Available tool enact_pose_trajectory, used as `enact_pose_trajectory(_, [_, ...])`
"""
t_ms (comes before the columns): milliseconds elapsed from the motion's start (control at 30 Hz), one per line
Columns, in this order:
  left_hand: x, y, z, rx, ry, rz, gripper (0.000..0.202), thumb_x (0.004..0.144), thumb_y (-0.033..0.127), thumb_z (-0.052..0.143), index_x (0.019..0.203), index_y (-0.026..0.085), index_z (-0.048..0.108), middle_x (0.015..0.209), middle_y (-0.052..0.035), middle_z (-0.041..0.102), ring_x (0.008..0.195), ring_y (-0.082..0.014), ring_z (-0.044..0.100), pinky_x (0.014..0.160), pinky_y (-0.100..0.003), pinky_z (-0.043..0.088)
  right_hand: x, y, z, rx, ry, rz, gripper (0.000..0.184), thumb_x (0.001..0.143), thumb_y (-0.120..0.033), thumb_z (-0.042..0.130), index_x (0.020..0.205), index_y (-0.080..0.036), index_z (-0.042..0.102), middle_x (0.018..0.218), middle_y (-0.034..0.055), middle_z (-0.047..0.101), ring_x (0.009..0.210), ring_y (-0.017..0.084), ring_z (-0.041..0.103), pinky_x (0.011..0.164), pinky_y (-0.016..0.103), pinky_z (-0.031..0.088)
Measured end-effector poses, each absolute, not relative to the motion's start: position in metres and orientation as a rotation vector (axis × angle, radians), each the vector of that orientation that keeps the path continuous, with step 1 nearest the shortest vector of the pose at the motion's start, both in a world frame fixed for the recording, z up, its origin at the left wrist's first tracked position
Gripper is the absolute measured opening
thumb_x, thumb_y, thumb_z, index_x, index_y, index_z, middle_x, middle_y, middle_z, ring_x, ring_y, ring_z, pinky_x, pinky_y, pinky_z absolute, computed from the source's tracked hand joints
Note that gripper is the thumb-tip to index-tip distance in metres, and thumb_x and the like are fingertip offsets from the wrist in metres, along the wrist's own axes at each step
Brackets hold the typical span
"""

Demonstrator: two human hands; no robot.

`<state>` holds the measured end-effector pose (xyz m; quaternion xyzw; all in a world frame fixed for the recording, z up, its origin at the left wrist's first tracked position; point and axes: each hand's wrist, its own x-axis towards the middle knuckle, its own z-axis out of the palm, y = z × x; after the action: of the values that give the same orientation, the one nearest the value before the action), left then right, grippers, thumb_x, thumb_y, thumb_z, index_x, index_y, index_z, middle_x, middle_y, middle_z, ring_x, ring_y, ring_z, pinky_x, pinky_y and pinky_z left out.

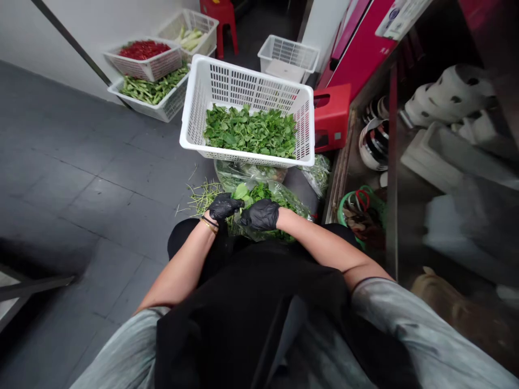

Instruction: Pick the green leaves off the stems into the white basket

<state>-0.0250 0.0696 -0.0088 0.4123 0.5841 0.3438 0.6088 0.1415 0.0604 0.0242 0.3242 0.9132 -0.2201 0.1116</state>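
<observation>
My left hand (225, 207), in a black glove, is closed on a small sprig of leafy greens (241, 192) with broad pale leaves. Close beside it, my right hand (260, 214), gloved alike, curls its fingers around the same greens; its fingertips are partly hidden. Under both hands lies an open clear plastic bag (298, 204) full of more greens. Cut stems (206, 195) are heaped on the floor just left of my left hand. Beyond the bag stands a white slotted basket (247, 75) holding a layer of picked leaves (251, 132).
At the back left, crates hold red chillies (145, 49), green pods (152, 86) and pale vegetables (190, 39). A red stool (221, 19) and another white basket (288, 51) stand farther back. Metal shelving (392, 173) with containers borders the right, near a green basket (344, 208).
</observation>
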Motion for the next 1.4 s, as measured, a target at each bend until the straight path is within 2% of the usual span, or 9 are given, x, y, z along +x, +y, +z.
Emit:
enact_pose_trajectory(267, [-0.015, 0.061, 0.0, 0.715, 1.274, 0.988, 0.028, 0.05, 0.021, 0.078, 0.049, 0.015, 0.051, 0.04, 0.0038, 0.048, 0.034, -0.0042, 0.038, 0.034, -0.018, 0.022, 0.166, 0.032, -0.011, 1.355, 2.775, -1.749, 0.041, 0.093, -0.041, 0.039, 0.086, -0.014, 0.069, 0.09, 0.0074, 0.071, 0.089, 0.019, 0.065, 0.081, 0.031, 0.05])
enact_pose_trajectory(400, [-0.029, 0.069, 0.013, 0.624, 1.248, 1.131, 0.027, 0.054, 0.019, 0.076, 0.053, 0.015, 0.05, 0.04, 0.0061, 0.045, 0.031, -0.0023, 0.034, 0.031, -0.015, 0.02, 0.175, 0.007, -0.003, 1.082, 2.602, -1.98, 0.041, 0.087, -0.05, 0.052, 0.073, -0.015, 0.066, 0.073, 0.004, 0.067, 0.071, 0.015, 0.062, 0.068, 0.025, 0.048])
enact_pose_trajectory(533, [-0.051, 0.07, 0.03, 0.502, 1.02, 1.064, 0.02, 0.059, 0.015, 0.074, 0.061, 0.012, 0.054, 0.045, 0.004, 0.051, 0.031, -0.001, 0.033, 0.029, -0.013, 0.019, 0.193, -0.004, 0.002, 1.31, 2.378, -2.312, 0.047, 0.078, -0.061, 0.059, 0.067, -0.015, 0.061, 0.061, 0.0022, 0.063, 0.054, 0.011, 0.055, 0.054, 0.023, 0.043])
enact_pose_trajectory(767, [-0.04, 0.058, 0.056, 0.33, 0.814, 1.13, 0.007, 0.085, 0.016, 0.056, 0.083, 0.012, 0.06, 0.067, -0.0057, 0.067, 0.046, -0.0088, 0.058, 0.039, -0.017, 0.044, 0.193, 0.03, 0.005, 1.841, 1.995, -2.886, 0.04, 0.071, -0.054, 0.069, 0.081, -0.017, 0.055, 0.039, -0.0079, 0.047, 0.028, 0.006, 0.031, 0.031, 0.02, 0.021])
enact_pose_trajectory(933, [-0.035, 0.056, 0.054, 0.344, 0.825, 1.188, 0.011, 0.087, 0.024, 0.057, 0.09, 0.014, 0.06, 0.065, -0.002, 0.066, 0.033, -0.0048, 0.046, 0.03, -0.016, 0.037, 0.163, 0.035, 0.017, 1.589, 1.929, -3.092, 0.057, 0.071, -0.047, 0.072, 0.116, -0.018, 0.053, 0.041, -0.0104, 0.049, 0.028, 0.008, 0.04, 0.03, 0.02, 0.029])
enact_pose_trajectory(1033, [-0.034, 0.056, 0.044, 0.332, 0.86, 1.296, 0.01, 0.084, 0.025, 0.063, 0.089, 0.016, 0.06, 0.067, -0.0002, 0.066, 0.04, -0.0059, 0.053, 0.033, -0.014, 0.04, 0.159, 0.036, 0.021, 1.454, 1.888, -3.183, 0.062, 0.073, -0.048, 0.07, 0.124, -0.019, 0.05, 0.041, -0.0106, 0.049, 0.03, 0.008, 0.041, 0.03, 0.018, 0.029])
enact_pose_trajectory(1233, [-0.026, 0.066, 0.03, 0.295, 0.96, 1.397, 0.019, 0.071, 0.016, 0.074, 0.08, 0.016, 0.058, 0.063, 0.0035, 0.063, 0.049, -0.0078, 0.061, 0.041, -0.014, 0.048, 0.171, 0.049, 0.029, 1.946, 2.118, -2.957, 0.05, 0.077, -0.058, 0.062, 0.105, -0.016, 0.059, 0.041, -0.0079, 0.048, 0.028, 0.008, 0.035, 0.028, 0.019, 0.027])
enact_pose_trajectory(1300, [-0.023, 0.07, 0.031, 0.334, 1.01, 1.371, 0.021, 0.069, 0.017, 0.076, 0.079, 0.016, 0.057, 0.061, 0.0043, 0.061, 0.047, -0.0084, 0.06, 0.039, -0.015, 0.046, 0.18, 0.079, 0.045, 2.163, 2.479, -2.545, 0.05, 0.084, -0.06, 0.051, 0.108, -0.017, 0.059, 0.054, -0.0022, 0.059, 0.036, 0.01, 0.047, 0.035, 0.021, 0.038])
enact_pose_trajectory(1400, [-0.018, 0.075, 0.036, 0.449, 1.054, 1.372, 0.024, 0.067, 0.021, 0.077, 0.076, 0.016, 0.056, 0.058, 0.0042, 0.06, 0.046, -0.0089, 0.06, 0.035, -0.015, 0.041, 0.2, 0.154, 0.074, 2.405, 2.888, -1.57, 0.054, 0.093, -0.056, 0.035, 0.129, -0.018, 0.051, 0.096, 0.0083, 0.07, 0.073, 0.016, 0.066, 0.065, 0.031, 0.054])
